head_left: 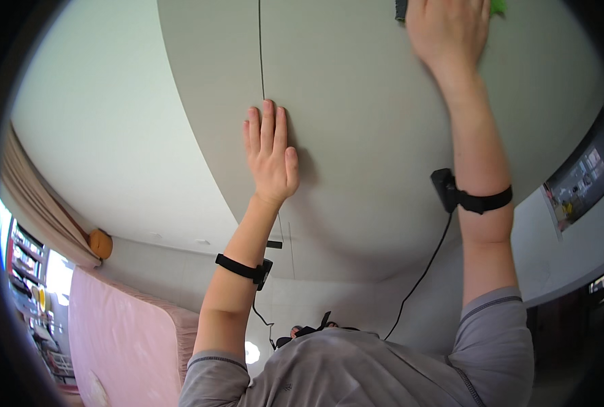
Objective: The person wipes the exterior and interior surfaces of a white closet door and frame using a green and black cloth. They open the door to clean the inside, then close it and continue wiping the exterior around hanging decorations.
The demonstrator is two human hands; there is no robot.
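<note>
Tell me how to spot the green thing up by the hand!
Find the big pale grey panel that fills the top of the picture. Follow the right hand up that panel to the top edge. The green cloth peeks out beside the hand, the only bright green thing there; a darker piece shows at the hand's other side.

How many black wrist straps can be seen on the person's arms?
2. One black strap is on the left forearm below the left hand; the other black strap is on the right forearm below the right hand.
</note>
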